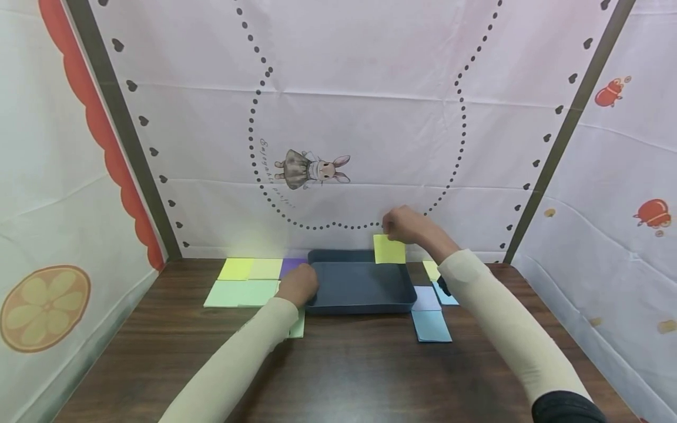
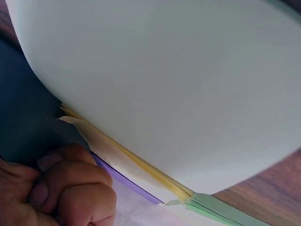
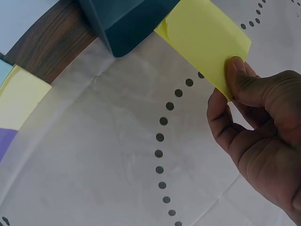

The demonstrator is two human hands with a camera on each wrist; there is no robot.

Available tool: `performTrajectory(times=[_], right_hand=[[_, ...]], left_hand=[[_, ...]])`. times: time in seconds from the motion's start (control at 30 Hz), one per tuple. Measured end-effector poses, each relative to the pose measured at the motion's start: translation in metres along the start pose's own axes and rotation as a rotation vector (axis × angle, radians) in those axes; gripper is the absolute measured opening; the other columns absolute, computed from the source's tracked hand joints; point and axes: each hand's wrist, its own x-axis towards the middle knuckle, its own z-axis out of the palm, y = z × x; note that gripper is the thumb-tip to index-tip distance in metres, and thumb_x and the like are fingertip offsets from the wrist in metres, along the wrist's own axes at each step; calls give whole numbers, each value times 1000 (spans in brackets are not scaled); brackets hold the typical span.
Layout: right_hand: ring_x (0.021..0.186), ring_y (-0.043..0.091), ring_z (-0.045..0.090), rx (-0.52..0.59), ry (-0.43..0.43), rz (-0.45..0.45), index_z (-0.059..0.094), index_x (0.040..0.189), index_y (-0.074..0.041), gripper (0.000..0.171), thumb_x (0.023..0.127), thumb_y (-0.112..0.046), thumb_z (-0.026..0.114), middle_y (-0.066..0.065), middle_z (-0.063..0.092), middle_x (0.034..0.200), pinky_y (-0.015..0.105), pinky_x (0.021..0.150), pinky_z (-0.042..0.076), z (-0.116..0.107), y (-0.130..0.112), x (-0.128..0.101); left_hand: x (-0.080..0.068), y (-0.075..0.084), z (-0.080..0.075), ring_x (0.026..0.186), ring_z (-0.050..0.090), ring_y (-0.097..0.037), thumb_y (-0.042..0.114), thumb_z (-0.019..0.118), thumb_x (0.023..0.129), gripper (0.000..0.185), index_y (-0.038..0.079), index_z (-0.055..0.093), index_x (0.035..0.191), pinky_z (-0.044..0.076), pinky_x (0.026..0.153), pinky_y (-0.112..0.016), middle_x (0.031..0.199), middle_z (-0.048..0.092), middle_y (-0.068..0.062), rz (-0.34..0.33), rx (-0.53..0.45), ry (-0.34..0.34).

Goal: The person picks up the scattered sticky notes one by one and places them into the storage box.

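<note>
My right hand [image 1: 409, 226] pinches a yellow sticky note pad [image 1: 389, 249] by its corner, thumb on one face and fingers behind, as the right wrist view shows. The pad hangs over the back edge of a dark blue-grey tray [image 1: 362, 288]. At the tray's left wall is my left hand [image 1: 298, 286], its fingers [image 2: 87, 186] curled in. I cannot tell whether they grip the rim. Close behind this hand lies a purple pad [image 1: 292, 266]. In the left wrist view, a large pale sleeve surface covers much of the picture.
Yellow pads [image 1: 236, 269] and green pads [image 1: 227, 294] lie left of the tray, with another green one [image 1: 297, 327] partly under the left wrist. Blue pads [image 1: 431, 326] and a pale yellow one [image 1: 431, 270] sit to its right. A printed cloth [image 1: 365, 135] rises behind the table.
</note>
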Motion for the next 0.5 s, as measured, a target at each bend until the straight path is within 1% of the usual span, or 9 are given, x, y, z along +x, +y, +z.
performTrajectory(times=[0.1,0.3,0.4,0.5], right_hand=[[93,26,68,7,-2,3,82,105,-3,15,97,6,74,14,80,107,42,90,61,4,-1,2],[93,26,68,16,0,-10,82,102,-4,13,96,7,76,14,80,105,41,90,62,10,-5,6],[95,26,68,32,-11,-1,82,103,-4,13,96,6,77,14,80,107,41,91,62,12,-8,7],[97,26,69,45,-25,4,83,106,-4,13,98,4,77,14,80,110,41,92,62,13,-11,8]], left_hand=[[0,0,0,75,66,-23,11,52,109,30,-5,76,117,64,61,-47,128,74,-18,-5,-1,-6],[0,2,-2,72,66,-23,12,53,109,27,-2,76,114,60,55,-44,118,75,-15,-26,-11,-15],[-1,3,-3,73,66,-24,12,53,110,28,-3,74,118,59,54,-44,117,74,-15,-44,-24,-26],[-2,4,-5,73,67,-24,13,53,110,30,-5,74,123,60,54,-44,117,75,-17,-47,-26,-32]])
